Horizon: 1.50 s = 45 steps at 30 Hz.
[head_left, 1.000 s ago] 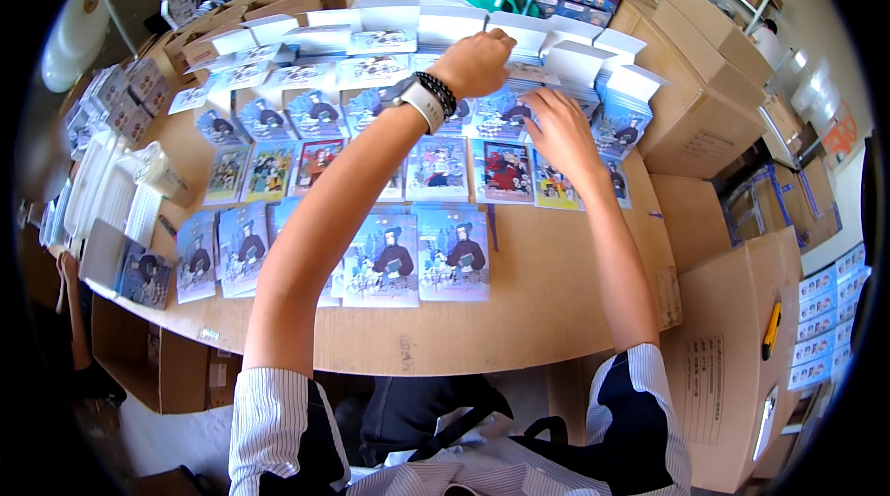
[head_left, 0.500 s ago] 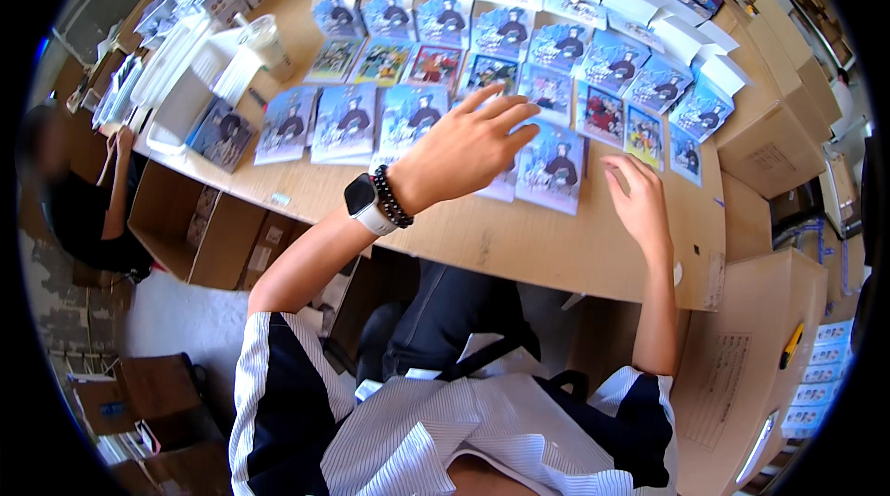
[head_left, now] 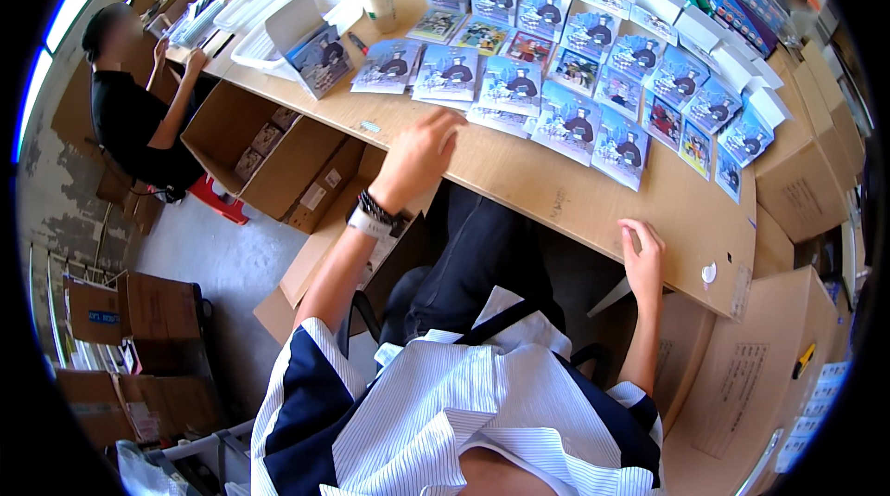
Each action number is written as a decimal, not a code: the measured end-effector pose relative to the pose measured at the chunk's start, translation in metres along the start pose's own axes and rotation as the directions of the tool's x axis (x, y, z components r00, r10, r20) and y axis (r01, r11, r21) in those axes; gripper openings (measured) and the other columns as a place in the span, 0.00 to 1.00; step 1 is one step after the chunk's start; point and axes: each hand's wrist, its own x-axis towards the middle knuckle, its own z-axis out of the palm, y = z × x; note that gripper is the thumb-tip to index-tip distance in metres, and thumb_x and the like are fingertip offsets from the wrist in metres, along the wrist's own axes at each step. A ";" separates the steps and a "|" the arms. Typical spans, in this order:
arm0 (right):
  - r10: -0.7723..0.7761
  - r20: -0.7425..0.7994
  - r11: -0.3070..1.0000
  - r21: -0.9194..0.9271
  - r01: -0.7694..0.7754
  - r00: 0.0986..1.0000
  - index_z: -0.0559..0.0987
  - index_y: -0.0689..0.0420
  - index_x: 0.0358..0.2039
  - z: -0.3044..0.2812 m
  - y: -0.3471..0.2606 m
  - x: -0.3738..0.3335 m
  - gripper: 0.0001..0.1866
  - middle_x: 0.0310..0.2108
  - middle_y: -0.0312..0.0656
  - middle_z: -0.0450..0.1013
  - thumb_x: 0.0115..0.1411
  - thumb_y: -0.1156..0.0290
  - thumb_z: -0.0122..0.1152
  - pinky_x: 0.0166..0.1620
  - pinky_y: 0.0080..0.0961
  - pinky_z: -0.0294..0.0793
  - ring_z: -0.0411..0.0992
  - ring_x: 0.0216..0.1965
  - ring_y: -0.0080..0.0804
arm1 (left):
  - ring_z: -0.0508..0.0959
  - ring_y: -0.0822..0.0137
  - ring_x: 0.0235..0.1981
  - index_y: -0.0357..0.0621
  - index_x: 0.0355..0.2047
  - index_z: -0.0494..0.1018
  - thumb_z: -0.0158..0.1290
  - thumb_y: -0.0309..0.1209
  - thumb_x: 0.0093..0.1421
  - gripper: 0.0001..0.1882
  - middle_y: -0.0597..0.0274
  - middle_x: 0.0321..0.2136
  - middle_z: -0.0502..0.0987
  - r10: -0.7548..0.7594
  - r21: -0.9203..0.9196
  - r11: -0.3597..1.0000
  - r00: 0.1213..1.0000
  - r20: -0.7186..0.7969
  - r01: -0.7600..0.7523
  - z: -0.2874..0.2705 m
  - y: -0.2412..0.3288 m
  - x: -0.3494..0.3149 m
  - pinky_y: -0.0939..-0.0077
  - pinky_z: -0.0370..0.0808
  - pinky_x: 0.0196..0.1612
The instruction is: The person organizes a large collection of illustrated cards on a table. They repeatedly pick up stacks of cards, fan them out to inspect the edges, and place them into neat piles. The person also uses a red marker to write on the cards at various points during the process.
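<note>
Both hands look empty: left hand (head_left: 422, 158) loosely curled mid-frame, right hand (head_left: 642, 255) half open, right of centre, over the pale wooden table's (head_left: 519, 162) near edge. They've just backed off, so nothing's being handled now. Glossy blue illustrated packets (head_left: 450, 72) sit upper centre, white-flapped blue boxes (head_left: 593, 32) behind. Big brown cardboard carton (head_left: 756, 385), lower right, has dark print, too small to read.
</note>
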 end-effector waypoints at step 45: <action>0.039 -0.165 0.997 0.067 -0.028 0.985 0.80 0.59 0.34 0.024 0.014 -0.002 0.05 0.30 0.43 0.76 0.58 0.82 0.61 0.36 0.31 0.74 0.75 0.32 0.41 | 0.82 0.48 0.36 0.41 0.52 0.71 0.42 0.27 0.68 0.15 0.46 0.40 0.80 -0.372 0.561 0.730 0.916 -0.154 0.391 -0.090 -0.262 0.183 0.59 0.78 0.36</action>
